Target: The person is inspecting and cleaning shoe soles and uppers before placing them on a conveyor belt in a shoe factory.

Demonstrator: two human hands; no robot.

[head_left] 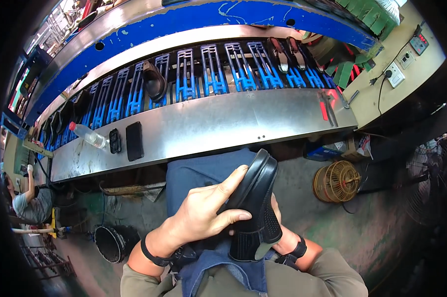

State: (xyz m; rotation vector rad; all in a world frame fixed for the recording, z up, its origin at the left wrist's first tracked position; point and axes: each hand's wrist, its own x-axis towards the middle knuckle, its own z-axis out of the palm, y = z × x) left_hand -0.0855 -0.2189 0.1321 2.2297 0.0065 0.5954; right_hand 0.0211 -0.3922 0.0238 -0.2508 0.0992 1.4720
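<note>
A black leather shoe with a perforated upper is held upright over my lap, its toe pointing away from me. My left hand lies on its left side, with the index finger stretched along the sole edge toward the toe and the thumb pressed against the side. From the right, my right hand grips the shoe; most of its fingers are hidden behind it. Below is a blue apron across my legs.
Ahead runs a steel ledge bearing a phone, a bottle and pliers. Behind it, a blue slatted conveyor carries another shoe. A bucket, a wicker basket and a co-worker flank me.
</note>
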